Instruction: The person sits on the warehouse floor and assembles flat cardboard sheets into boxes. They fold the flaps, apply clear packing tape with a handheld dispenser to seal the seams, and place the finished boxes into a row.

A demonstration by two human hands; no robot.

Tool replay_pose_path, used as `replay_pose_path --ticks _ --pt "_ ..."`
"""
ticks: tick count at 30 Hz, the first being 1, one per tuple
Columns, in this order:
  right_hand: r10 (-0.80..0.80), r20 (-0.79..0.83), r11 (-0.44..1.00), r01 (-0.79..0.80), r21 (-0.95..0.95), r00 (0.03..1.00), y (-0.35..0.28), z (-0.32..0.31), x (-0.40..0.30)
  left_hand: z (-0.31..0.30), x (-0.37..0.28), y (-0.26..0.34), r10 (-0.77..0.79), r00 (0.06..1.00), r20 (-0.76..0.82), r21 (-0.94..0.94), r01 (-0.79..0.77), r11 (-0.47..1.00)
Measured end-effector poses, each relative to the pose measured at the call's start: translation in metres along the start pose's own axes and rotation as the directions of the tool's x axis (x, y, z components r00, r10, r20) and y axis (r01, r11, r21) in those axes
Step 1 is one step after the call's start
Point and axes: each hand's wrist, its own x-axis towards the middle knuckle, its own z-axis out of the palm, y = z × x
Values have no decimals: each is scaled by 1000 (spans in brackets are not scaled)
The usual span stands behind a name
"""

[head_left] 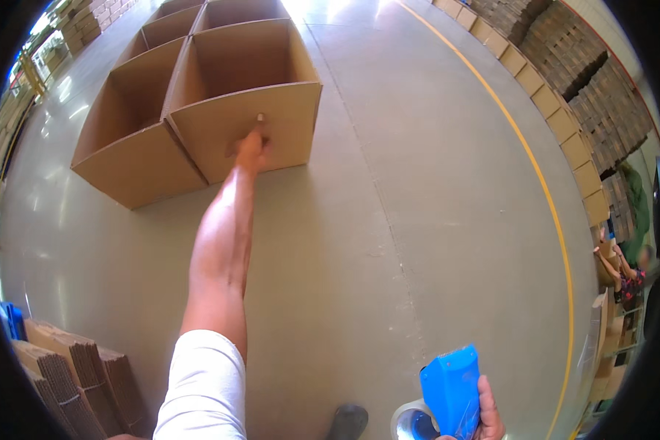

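Observation:
My left hand [251, 147] reaches out in front of an open cardboard box [289, 118], one finger extended towards the box's near wall. The hand is slightly blurred, and I cannot tell whether the fingertip touches the board. Nothing shows in its grasp. Low in the view, my right hand [489, 410] grips a blue tape dispenser [450, 388] with a toothed cutting edge at its top. A roll of clear tape [404, 421] sits on the dispenser's left side. Beside the first box, on its left, stands a second open box [137, 165].
More open boxes [242, 12] continue in two rows behind. Bundled flat cardboard [82, 374] stands at lower left. A yellow line [528, 143] curves along the grey floor [330, 275]. Along the right are cardboard stacks [561, 49] and another person [630, 275]. A shoe [349, 422] shows below.

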Motion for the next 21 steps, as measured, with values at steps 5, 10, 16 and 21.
replay_pose_path --ticks 5,10,16,21 --pt "-10 -39 1000 9 -13 999 0 -2 -16 -13 -29 -1 -6 1000 20 115 4 993" --pt "-79 30 990 82 -119 996 -4 -4 -47 -58 -172 2 -78 996 -45 730 86 678" --pt "-496 123 824 511 -246 860 18 -8 -58 -181 -433 186 -487 847 214 957 -281 -67" --pt "-496 64 841 498 -211 866 13 -1 -75 -229 -664 350 502 848 171 955 -16 -297"
